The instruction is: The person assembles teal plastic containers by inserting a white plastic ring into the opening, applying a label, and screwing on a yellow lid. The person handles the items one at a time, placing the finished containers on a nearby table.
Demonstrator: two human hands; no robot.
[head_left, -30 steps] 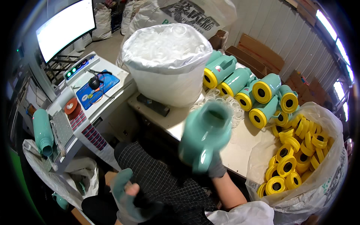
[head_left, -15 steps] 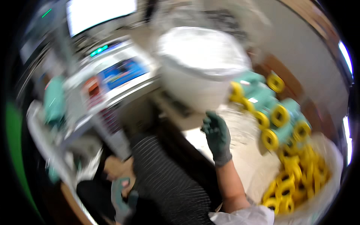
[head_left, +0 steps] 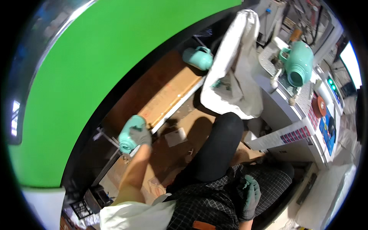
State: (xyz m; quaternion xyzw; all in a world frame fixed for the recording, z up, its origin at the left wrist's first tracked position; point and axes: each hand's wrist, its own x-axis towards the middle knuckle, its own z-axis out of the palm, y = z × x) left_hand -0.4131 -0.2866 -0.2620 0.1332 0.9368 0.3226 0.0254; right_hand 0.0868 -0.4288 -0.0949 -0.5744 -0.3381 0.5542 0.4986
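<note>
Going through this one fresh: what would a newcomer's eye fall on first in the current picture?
Most likely the broad, bright green panel curving across the upper left. Next would come the teal jug left of centre, held in the gloved left grip by the end of a brown ledge. At upper right, a second teal jug shows its open mouth, with an open white sack to its left.

Honestly can't read a single word from my end. The white strip [head_left: 262, 142] with rows of dark red printed blocks and the blue mat [head_left: 324, 127] come through too small, and the screen [head_left: 352, 65] is just washed-out white.
</note>
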